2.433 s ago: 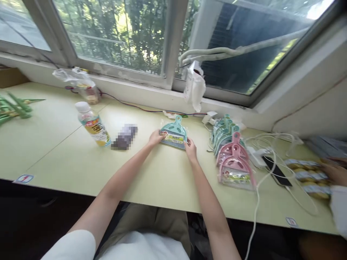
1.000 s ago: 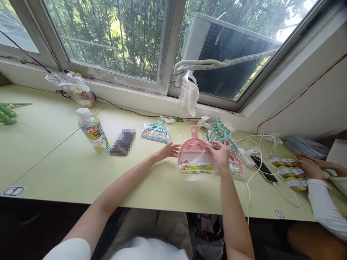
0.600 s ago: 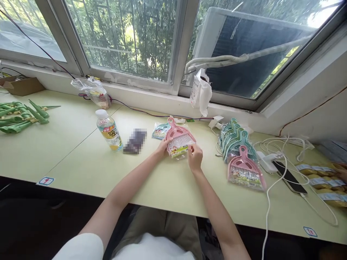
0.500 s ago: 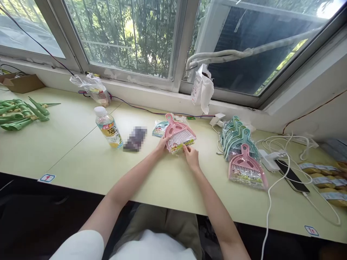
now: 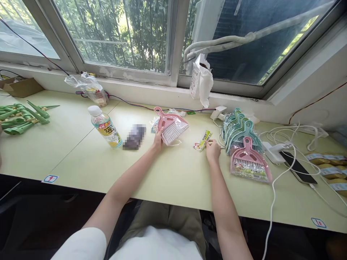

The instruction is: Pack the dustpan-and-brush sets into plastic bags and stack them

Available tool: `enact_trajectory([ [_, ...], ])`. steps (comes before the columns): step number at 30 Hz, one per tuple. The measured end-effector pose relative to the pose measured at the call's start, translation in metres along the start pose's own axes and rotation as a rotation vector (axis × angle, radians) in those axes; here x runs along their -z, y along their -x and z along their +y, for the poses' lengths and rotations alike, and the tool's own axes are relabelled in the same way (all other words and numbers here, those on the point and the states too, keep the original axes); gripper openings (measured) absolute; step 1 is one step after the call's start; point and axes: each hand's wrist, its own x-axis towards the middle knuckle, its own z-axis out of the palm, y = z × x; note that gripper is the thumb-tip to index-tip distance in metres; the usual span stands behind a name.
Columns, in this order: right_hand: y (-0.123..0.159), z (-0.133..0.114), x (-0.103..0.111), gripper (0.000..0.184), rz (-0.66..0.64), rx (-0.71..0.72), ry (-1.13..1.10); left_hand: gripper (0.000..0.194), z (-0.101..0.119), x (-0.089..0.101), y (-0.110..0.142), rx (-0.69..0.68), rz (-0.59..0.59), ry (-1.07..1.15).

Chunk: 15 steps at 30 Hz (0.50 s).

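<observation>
My left hand grips the left edge of a pink dustpan-and-brush set in clear plastic wrap, its white bristles facing right and down. Between the fingers of my right hand is a small yellow-green printed label card, held above the table and apart from the set. Partly hidden behind the pink set lies another wrapped piece, light blue-green. To the right of my right hand stands a row of wrapped green dustpan sets, with a wrapped pink dustpan set at its front.
A drink bottle and a blurred dark object are left of my hands. Green plastic parts lie far left. White cables, a power strip and a phone occupy the right side. A torn white packet stands by the window.
My right hand has drawn the label card away from the pink dustpan set, to the right. My left hand has moved slightly left with the set, which is now more tilted.
</observation>
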Motion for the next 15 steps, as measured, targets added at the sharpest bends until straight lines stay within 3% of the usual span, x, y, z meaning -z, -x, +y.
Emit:
enact_trajectory([
  [2,0.003,-0.004,0.005,0.052,0.164,0.069,0.132,0.047,0.000,-0.002,0.002,-0.047,0.016,-0.024],
  [4,0.012,-0.018,0.005,0.052,0.244,0.165,0.107,0.047,-0.002,-0.006,0.006,-0.057,0.008,-0.047],
  [6,0.025,-0.038,0.000,0.043,0.124,0.224,-0.060,0.049,-0.005,-0.012,0.012,-0.057,-0.040,-0.044],
  [8,0.040,-0.056,-0.009,0.042,-0.183,0.178,-0.294,0.051,-0.008,-0.017,0.018,-0.078,-0.100,-0.031],
  [10,0.052,-0.067,-0.018,0.044,-0.451,0.044,-0.507,0.051,-0.009,-0.022,0.023,-0.092,-0.136,-0.037],
  [12,0.058,-0.069,-0.026,0.044,-0.517,-0.102,-0.689,0.051,-0.011,-0.026,0.027,-0.091,-0.141,-0.051],
  [15,0.054,-0.061,-0.031,0.044,-0.446,-0.235,-0.921,0.051,-0.012,-0.028,0.030,-0.055,-0.170,-0.048],
])
